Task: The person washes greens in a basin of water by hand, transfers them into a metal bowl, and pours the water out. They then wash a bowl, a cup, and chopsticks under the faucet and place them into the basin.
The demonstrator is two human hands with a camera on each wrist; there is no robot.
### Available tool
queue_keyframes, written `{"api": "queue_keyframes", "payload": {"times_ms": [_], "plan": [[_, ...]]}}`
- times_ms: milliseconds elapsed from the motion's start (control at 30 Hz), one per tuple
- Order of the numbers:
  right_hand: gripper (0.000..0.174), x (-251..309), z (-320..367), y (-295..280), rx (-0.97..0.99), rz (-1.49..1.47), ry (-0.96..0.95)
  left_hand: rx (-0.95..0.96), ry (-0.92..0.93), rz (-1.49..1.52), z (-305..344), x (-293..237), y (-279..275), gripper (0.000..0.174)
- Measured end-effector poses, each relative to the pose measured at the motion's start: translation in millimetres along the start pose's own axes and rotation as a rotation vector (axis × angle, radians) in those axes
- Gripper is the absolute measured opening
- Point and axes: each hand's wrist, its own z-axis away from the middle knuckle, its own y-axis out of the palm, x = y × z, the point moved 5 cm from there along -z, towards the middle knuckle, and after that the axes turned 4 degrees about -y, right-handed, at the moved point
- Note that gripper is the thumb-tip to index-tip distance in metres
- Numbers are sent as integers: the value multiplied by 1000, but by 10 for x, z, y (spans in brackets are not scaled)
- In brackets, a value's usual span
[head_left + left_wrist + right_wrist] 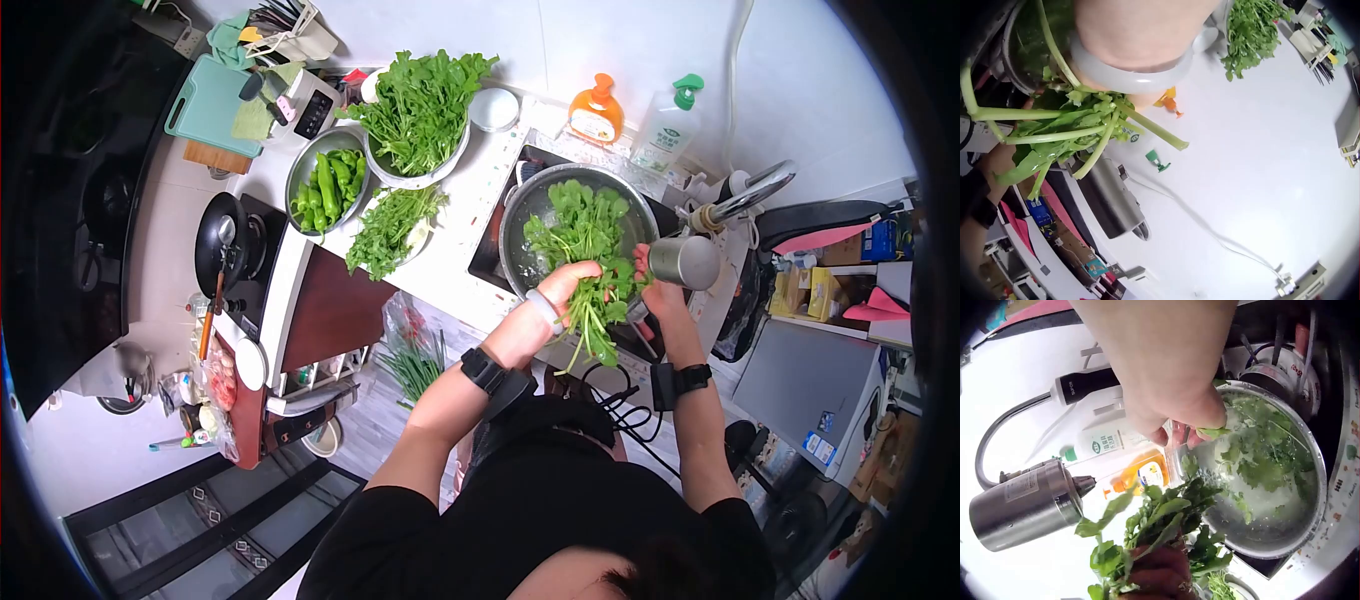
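My left hand (572, 287) grips a bunch of leafy greens (585, 225) by its stems, over the near rim of a metal basin (512, 262). In the left wrist view, wet stems (1054, 132) stick out below the pale bangle (1141, 81). In the right wrist view, water and loose leaves (1266, 450) lie in the basin. My right hand (660, 298) is at the basin's right side, beside the bunch. Its fingers curve inward, with a small leaf piece (1213, 432) right at them; I cannot tell if they pinch it.
A metal cylinder (685, 262) on the tap stands close by my right hand. Orange (596, 110) and clear (665, 130) pump bottles stand behind the basin. To the left are a bowl of green peppers (330, 190), a heaped bowl of greens (420, 115) and more greens (395, 230).
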Motion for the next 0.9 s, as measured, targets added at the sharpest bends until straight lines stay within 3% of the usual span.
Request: {"api": "queue_keyframes", "payload": {"times_ms": [400,500,600,667,800,900], "plan": [[25,-13,26,91,-45,69,55,-15,-45,-153,-71,-8,-162,26],[25,-39,56,118,21,67,-14,4,-65,-191,92,-27,-48,25],[24,-41,-9,71,-12,71,-94,21,30,-300,95,-98,13,26],[23,-104,-49,37,-7,133,36,-14,-2,-267,-49,-65,-96,26],[22,-12,143,238,-78,108,-2,10,-29,-308,44,-97,-18,27],[21,-39,28,92,87,-12,-110,47,-26,-373,167,-114,81,29]]}}
